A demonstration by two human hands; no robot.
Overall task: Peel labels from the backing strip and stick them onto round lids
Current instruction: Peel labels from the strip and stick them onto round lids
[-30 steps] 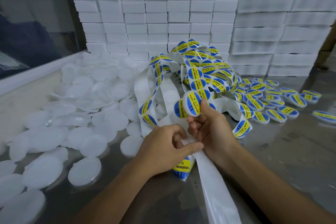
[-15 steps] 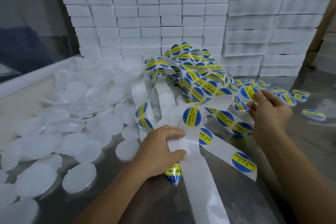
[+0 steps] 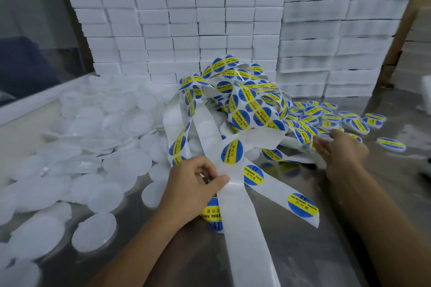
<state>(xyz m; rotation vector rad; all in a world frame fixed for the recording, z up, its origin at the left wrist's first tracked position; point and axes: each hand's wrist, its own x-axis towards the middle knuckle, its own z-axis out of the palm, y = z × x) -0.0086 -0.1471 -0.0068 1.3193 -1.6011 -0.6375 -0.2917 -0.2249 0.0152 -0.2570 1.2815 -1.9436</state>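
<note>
I note the left hand pinching the backing strip. The next label lies just beyond that grip, along the strip's length. The right hand is further off, fingers straight.

A person's left hand pinches the white paper backing strip between thumb and curled fingers, above a round blue-and-yellow label half hidden under the strip. The right hand, fingers extended, reaches over to the labelled white round lids scattered on the shiny metal table. Between the hands, the strip loops into a tangled heap carrying blue-and-yellow round labels reading "SOLDERING PASTE". Plain translucent white round lids are piled to the left. Stacked white rectangular boxes form a wall behind.
</note>
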